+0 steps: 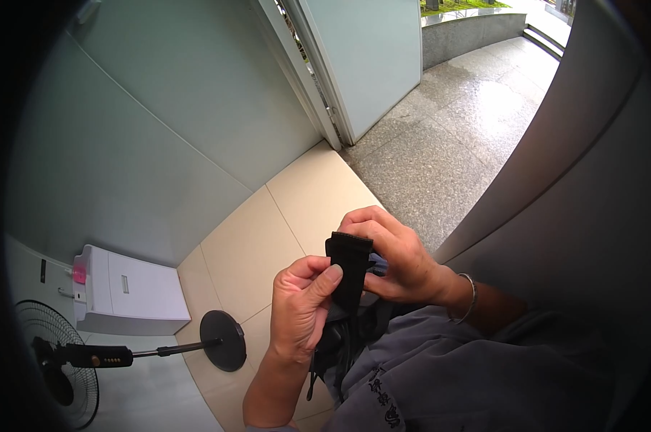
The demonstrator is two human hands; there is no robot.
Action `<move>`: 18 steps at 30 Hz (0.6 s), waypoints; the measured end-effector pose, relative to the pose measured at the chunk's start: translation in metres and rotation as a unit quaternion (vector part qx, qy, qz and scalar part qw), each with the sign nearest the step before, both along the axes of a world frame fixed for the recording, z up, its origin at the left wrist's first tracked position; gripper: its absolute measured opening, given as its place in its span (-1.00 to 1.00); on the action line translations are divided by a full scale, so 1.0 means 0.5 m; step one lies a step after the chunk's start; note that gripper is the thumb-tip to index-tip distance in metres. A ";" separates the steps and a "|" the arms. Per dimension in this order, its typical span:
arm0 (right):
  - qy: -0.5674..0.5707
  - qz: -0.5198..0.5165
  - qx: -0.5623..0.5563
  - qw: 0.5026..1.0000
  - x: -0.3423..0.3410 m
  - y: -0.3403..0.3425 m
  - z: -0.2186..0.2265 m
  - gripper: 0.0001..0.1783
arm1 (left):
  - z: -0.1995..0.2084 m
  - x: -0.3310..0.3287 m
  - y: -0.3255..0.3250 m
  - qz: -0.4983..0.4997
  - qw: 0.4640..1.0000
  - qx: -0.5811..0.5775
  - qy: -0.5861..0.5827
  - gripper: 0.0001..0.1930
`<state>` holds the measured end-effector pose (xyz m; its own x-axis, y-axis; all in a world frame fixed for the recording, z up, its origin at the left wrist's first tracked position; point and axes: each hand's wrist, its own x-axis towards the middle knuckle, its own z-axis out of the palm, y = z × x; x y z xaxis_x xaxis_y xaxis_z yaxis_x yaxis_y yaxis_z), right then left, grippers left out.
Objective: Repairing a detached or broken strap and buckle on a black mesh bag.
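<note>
1. Black flat fabric strip (pixel 349 277) is up front, just off centre toward 5 o'clock, standing roughly upright with its squared-off end pointing at 12.
2. Left hand (pixel 298 306), around half past 6, has it pinched: thumb pressed flat on the near face, other fingers bent in toward the strip's left edge.
3. Right hand (pixel 404 263), over at 4 o'clock, is curled around the strip's right side. Its fingertips go behind the fabric, so can't tell if they're actually gripping. Silver-coloured thin bracelet (pixel 472 297) on that wrist.
4. Below the hands, about 6 o'clock, there's a bunch of black straps and cords (pixel 332 349), partly hidden, lying against a dark grey fabric garment (pixel 455 367) with dark stitched marks.
5. Black pedestal fan with a round wire cage (pixel 55 360) is at 8 o'clock, its black disc base (pixel 223 340) nearer 7.
6. White boxy cabinet (pixel 141 288) sits between 8 and 9, with a small pink container (pixel 79 274) at its far end.
7. Beige floor tiles (pixel 246 237) meet speckled grey stone paving (pixel 426 155) toward 2 o'clock.
</note>
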<state>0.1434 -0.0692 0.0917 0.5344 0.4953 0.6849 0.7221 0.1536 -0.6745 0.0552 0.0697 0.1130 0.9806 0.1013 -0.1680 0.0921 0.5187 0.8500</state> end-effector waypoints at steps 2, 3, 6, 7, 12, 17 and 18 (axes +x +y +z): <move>-0.004 0.030 -0.004 1.000 0.009 -0.008 0.003 -0.53 | 0.001 -0.001 0.003 -0.002 1.000 0.002 0.001 -0.88; 0.027 0.053 0.013 0.998 0.014 -0.011 0.004 -0.53 | 0.006 -0.002 0.003 0.008 1.000 -0.009 -0.005 -0.87; 0.138 0.042 0.058 0.988 0.012 -0.022 -0.019 -0.70 | 0.026 0.006 -0.004 0.039 0.998 -0.033 -0.024 -0.89; 0.140 0.016 0.088 0.986 0.004 -0.020 -0.020 -0.77 | 0.030 0.009 -0.006 0.062 0.996 -0.045 -0.036 -0.92; 0.108 0.042 0.084 0.990 -0.010 -0.008 -0.019 -0.90 | 0.027 0.015 -0.003 0.095 0.992 -0.046 -0.065 -0.93; 0.148 0.104 0.038 0.983 -0.011 -0.007 -0.004 -0.72 | 0.036 0.025 0.001 0.093 0.990 0.019 -0.109 -0.81; 0.101 0.107 0.016 0.989 -0.013 -0.005 0.002 -0.68 | 0.035 0.028 -0.001 0.094 0.990 0.017 -0.107 -0.81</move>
<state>0.1369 -0.0715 0.0928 0.5472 0.5915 0.5922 0.5220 0.3120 -0.7939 0.0692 0.0691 0.1305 0.9564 0.2878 0.0491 -0.1883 0.4797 0.8570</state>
